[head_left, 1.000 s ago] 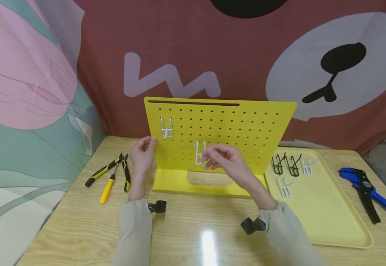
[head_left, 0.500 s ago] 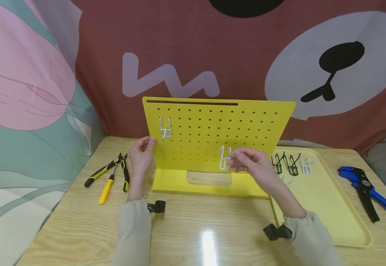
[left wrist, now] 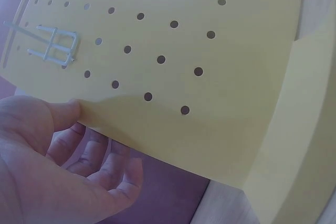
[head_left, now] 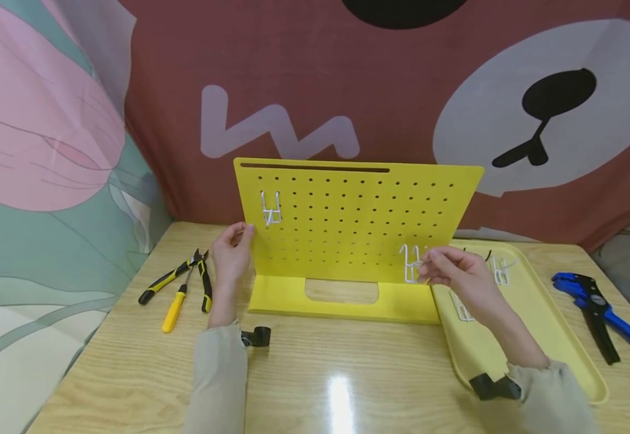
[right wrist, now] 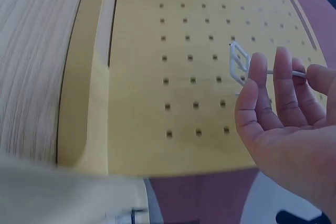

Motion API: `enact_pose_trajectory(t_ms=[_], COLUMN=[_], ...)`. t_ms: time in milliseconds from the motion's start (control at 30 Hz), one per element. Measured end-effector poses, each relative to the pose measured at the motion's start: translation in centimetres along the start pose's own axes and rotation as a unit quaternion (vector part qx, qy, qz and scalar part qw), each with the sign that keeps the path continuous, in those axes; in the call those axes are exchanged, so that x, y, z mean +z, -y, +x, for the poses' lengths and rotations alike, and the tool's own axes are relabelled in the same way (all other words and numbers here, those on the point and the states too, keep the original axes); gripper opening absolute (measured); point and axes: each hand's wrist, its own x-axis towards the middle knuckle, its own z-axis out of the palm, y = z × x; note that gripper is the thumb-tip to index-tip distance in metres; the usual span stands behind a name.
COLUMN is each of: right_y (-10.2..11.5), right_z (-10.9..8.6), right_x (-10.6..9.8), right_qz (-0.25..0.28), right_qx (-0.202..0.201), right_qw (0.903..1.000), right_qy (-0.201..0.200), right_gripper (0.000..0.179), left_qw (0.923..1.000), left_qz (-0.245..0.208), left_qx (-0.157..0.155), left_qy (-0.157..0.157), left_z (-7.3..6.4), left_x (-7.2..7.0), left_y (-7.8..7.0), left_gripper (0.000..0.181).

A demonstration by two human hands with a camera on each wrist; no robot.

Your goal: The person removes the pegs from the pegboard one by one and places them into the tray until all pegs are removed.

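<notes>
A yellow pegboard (head_left: 336,241) stands upright on its own base. Its left edge is pinched by my left hand (head_left: 231,253), thumb on the front and fingers behind, as the left wrist view shows. Near the upper left corner a white wire hook (head_left: 272,211) hangs in the holes. My right hand (head_left: 463,274) pinches a second white wire hook (head_left: 409,265) by its prong, in front of the board's lower right part. In the right wrist view this hook's frame (right wrist: 237,61) sticks out past the fingers; whether it touches the board I cannot tell.
A pale yellow tray (head_left: 537,349) at the right holds more wire hooks, white (head_left: 501,272) and black, partly hidden by my right hand. Blue wire strippers (head_left: 599,304) lie beyond it. Pliers (head_left: 170,282) and a yellow-handled screwdriver (head_left: 173,310) lie at the left.
My right hand has carried the white wire hook rightward across the front of the pegboard, from its middle to its lower right. My left hand has stayed at the left edge.
</notes>
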Motion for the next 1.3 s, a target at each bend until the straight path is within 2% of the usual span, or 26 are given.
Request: enact_pose_trajectory(t_ms=[167,467,633,767,867,1100,1167,1300], right_y=[0.0,-0.3,-0.4,-0.3,-0.4,-1.5,-1.9,-3.0], right_z=[-0.9,-2.3,-3.2,-3.7,-4.1,-5.2,-5.5,-6.0], right_x=[-2.2,-5.8,-7.4,-8.4,-9.3,-11.9,-12.5,-13.5], right_qz=[-0.014,0.002,0.000,-0.009,-0.010,-0.015,-0.030,-0.120], right_qx=[-0.003,-0.004,0.010,0.017,0.018,0.025,0.044,0.096], right_qw=[0.9997,0.9994,0.9977,0.9964,0.9966,0.9945,0.9935,0.9850], right_qy=[-0.019,-0.035,-0.067,-0.082,-0.079,-0.100,-0.100,-0.079], right_gripper=[0.024,0.020,0.020,0.021,0.021,0.021,0.021,0.022], left_qw=[1.0000,1.0000,0.9998,0.9997,0.9996,0.9995,0.9996,0.9997], left_qz=[0.002,0.003,0.017,0.020,0.019,0.017,0.017,0.015], left_qx=[-0.003,0.002,0.007,0.005,-0.002,-0.010,-0.005,-0.003], left_qy=[0.008,0.006,0.007,0.013,0.018,0.025,0.022,0.017], left_z=[0.0,0.0,0.0,0.0,-0.1,-0.1,-0.1,-0.1], left_x=[0.0,-0.1,-0.2,-0.2,-0.3,-0.2,-0.3,-0.2], left_y=[0.0,0.1,0.1,0.0,0.0,0.0,-0.1,0.0], left_gripper=[0.025,0.025,0.026,0.028,0.028,0.029,0.028,0.028])
